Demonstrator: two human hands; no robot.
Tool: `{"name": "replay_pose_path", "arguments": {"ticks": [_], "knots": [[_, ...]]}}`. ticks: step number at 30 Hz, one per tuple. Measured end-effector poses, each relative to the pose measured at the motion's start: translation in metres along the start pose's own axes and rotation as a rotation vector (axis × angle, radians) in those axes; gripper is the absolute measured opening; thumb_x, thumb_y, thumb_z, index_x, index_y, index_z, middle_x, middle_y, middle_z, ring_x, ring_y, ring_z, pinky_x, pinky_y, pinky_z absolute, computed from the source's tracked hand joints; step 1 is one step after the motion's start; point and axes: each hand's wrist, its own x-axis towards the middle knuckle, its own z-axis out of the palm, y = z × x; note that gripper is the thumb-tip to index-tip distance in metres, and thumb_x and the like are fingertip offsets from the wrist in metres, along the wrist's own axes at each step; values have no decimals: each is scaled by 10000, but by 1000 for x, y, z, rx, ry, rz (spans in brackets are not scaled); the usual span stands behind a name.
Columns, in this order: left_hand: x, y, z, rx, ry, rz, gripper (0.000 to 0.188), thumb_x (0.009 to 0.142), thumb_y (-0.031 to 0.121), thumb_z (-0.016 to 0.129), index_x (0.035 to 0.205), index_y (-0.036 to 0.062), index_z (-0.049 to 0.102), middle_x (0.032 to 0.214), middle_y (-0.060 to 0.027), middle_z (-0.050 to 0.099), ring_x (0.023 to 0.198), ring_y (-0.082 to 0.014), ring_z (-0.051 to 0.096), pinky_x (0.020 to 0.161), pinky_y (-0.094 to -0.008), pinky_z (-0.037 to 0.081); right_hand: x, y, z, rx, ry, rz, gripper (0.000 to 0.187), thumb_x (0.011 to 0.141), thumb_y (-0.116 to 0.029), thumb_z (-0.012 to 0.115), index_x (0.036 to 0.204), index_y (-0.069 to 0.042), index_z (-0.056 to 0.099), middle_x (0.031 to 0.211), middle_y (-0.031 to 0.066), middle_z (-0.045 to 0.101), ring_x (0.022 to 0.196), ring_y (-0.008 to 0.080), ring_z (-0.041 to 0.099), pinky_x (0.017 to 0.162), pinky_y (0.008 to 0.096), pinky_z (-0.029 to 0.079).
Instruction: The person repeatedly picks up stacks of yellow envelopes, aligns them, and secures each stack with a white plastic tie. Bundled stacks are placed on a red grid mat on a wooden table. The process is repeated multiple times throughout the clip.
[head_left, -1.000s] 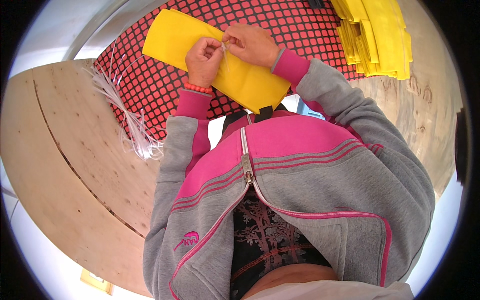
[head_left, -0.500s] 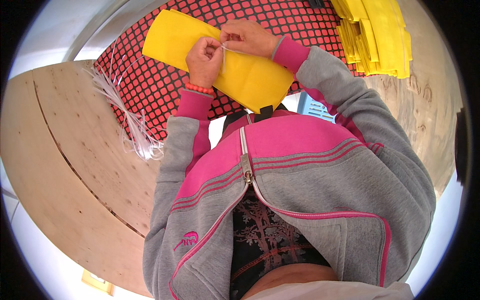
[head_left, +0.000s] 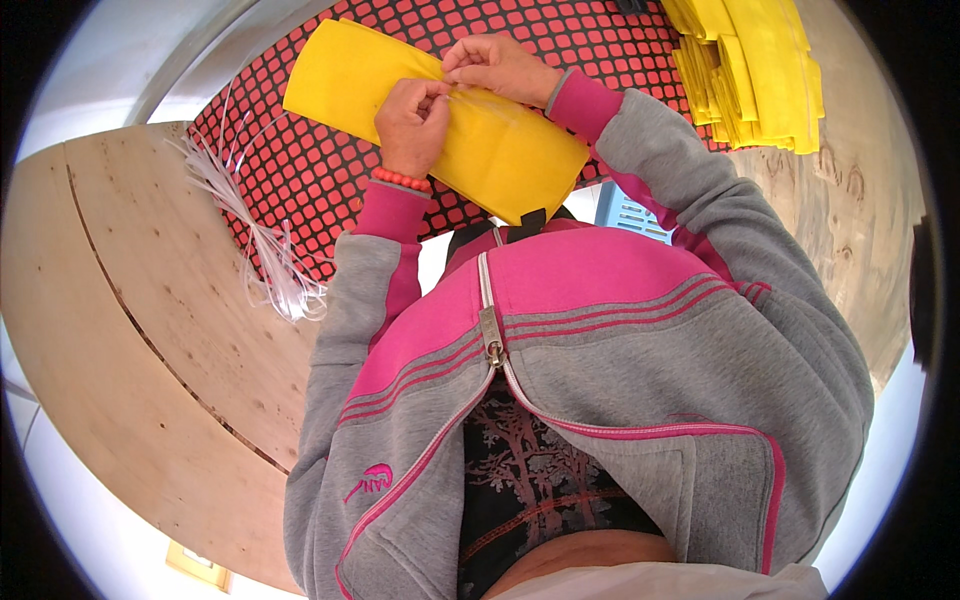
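A folded yellow fabric bundle (head_left: 515, 150) lies slantwise before me, its near end hanging toward my lap with a small black strap piece (head_left: 528, 220) at the corner. My left hand (head_left: 412, 130), with a red bead bracelet at the wrist, rests on its upper middle, thumb and fingers pinched. Just to the right and slightly farther off, my right hand (head_left: 500, 68) is pinched too, its fingertips close to the left ones. Thin clear plastic string runs at the fingertips across the bundle. Its ends are too fine to follow.
Under the bundle spreads a red and black checked cloth (head_left: 285, 110). Loose clear string (head_left: 285, 285) lies at the left, partly over the wooden table (head_left: 150, 290). A stack of folded yellow fabric (head_left: 775, 70) sits at the far right. Below the edge shows a blue slotted plastic object (head_left: 630, 215).
Both pinching hands have shifted slightly; the right rose a little and the left moved slightly right. The white string end that hung down between them no longer shows there.
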Motion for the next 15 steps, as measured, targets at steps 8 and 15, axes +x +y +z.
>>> {"name": "replay_pose_path", "arguments": {"ticks": [8,15], "knots": [[1,-1,-3,-23,-29,-48,57,791,-14,642,841,4,665,792,-64,627,628,-132,625,577,-240,499,-9,-2,-18,-394,-39,-258,198,841,-122,643,1023,-45,631,908,69,667,856,148,650,729,281,513],[2,-3,-3,-19,-40,-52,41,805,-1,649,843,1,665,793,-62,633,631,-127,628,582,-238,501,-14,-18,-10,-507,-45,-308,165,846,-179,649,962,-62,641,815,50,653,814,160,647,698,290,505]]}}
